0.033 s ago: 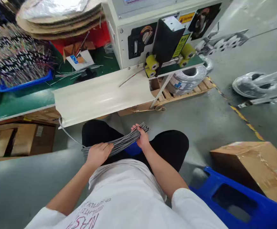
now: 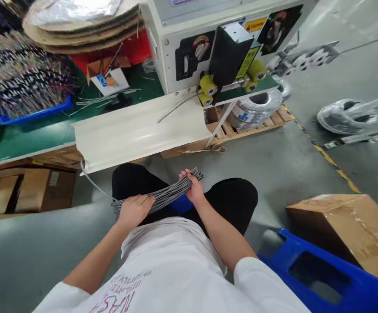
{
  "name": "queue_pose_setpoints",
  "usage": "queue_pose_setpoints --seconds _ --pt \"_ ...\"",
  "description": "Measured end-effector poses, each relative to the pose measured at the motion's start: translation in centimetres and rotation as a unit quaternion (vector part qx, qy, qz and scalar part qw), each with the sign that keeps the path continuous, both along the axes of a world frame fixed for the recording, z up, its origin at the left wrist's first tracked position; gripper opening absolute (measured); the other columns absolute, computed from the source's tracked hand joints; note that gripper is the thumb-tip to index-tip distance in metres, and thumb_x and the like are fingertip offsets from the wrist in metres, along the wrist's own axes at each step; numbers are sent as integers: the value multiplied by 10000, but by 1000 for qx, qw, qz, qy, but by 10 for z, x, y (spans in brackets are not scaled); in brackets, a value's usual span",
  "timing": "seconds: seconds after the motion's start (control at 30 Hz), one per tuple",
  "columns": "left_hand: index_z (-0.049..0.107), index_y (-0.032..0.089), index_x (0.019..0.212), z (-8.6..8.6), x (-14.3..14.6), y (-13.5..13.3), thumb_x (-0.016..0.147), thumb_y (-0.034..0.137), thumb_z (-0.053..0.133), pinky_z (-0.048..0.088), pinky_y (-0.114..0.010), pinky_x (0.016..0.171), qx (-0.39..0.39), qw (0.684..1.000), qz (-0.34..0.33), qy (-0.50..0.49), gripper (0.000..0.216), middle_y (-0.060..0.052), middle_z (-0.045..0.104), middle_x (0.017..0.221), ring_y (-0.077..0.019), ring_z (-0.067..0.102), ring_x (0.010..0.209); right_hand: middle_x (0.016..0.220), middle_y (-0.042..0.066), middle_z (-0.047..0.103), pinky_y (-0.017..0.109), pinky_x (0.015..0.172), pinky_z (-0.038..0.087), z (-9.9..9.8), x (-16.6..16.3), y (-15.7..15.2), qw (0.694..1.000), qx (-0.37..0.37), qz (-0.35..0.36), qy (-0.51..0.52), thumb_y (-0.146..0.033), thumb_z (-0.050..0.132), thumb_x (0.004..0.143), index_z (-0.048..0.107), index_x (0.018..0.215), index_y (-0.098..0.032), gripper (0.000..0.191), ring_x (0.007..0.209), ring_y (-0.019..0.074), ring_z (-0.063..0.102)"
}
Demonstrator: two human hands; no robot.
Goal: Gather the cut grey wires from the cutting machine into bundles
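I sit with a bundle of cut grey wires (image 2: 167,194) across my lap, held at both ends. My left hand (image 2: 133,209) is closed over its left end. My right hand (image 2: 193,188) grips the right end, where the wire tips fan out. Ahead of my knees a cream catch tray (image 2: 127,134) hangs off the green bench (image 2: 22,139). A single grey wire (image 2: 176,107) lies on the tray, coming from the yellow rollers (image 2: 207,89) of the white wire-cutting machine (image 2: 189,26).
A blue bin (image 2: 34,114) of coloured wires stands at the left of the bench. Wire coils lie on a pallet (image 2: 257,108) and on the floor (image 2: 348,115). A cardboard box (image 2: 345,230) and a blue stool (image 2: 322,274) sit at my right.
The single wire on the tray has pushed out a little further to the left from the rollers. My hands and the bundle have stayed in place.
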State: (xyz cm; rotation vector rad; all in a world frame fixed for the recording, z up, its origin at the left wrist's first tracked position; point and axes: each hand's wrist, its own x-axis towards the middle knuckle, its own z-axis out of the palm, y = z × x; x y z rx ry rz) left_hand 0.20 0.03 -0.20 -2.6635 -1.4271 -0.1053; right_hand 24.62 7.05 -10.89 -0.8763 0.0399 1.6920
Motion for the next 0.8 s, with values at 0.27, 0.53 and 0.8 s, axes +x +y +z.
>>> queue_pose_setpoints --seconds 0.27,0.53,0.8 --pt "687 254 1096 6 -3 1 1009 415 423 402 -319 672 -92 991 88 40 321 -22 679 865 -191 622 829 689 -46 623 340 790 583 7 -1 1 1000 21 -17 8 -266 768 754 675 899 -203 184 658 129 632" --pt "631 155 1050 -22 -104 -17 966 485 364 464 -405 884 -105 957 262 -60 432 -103 663 967 -281 602 935 651 -44 631 316 687 569 1 -10 5 998 -32 -59 7 -224 740 734 647 915 -190 206 614 137 633" --pt "515 236 858 -66 -127 -32 925 441 384 473 -439 779 -102 931 313 -160 253 -71 605 848 -291 596 831 801 22 714 310 740 573 -5 -12 2 998 -23 -47 24 -198 705 747 633 898 -172 170 783 172 712"
